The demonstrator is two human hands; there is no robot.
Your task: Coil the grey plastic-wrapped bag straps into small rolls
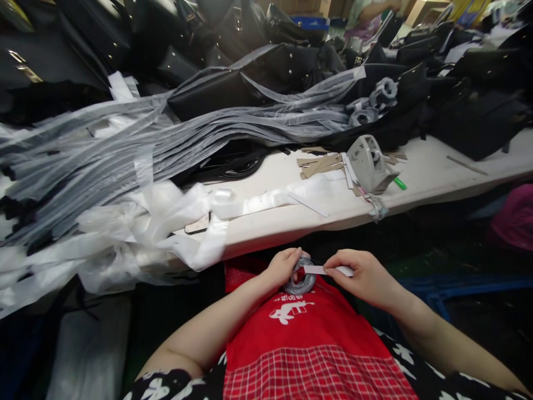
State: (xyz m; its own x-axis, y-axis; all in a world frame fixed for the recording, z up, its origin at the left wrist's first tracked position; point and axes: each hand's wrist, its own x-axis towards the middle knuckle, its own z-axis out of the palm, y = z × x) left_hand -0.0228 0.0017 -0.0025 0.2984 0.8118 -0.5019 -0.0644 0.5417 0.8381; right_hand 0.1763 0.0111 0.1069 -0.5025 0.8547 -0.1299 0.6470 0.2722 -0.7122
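Note:
My left hand is closed around the upper left side of a ring-shaped coil of grey plastic-wrapped strap, held in front of my red apron. Between the thumb and fingers of my right hand is a narrow white strip. The strip's left end reaches into the coil's opening; whether it is fixed there I cannot tell. On the table beyond, more coils of the same look rest beside long grey plastic-wrapped straps.
A grey tape dispenser stands on the white table near brown card strips and a green item. Crumpled clear plastic hangs over the front edge at left. Black bags are piled behind; another person is at the back.

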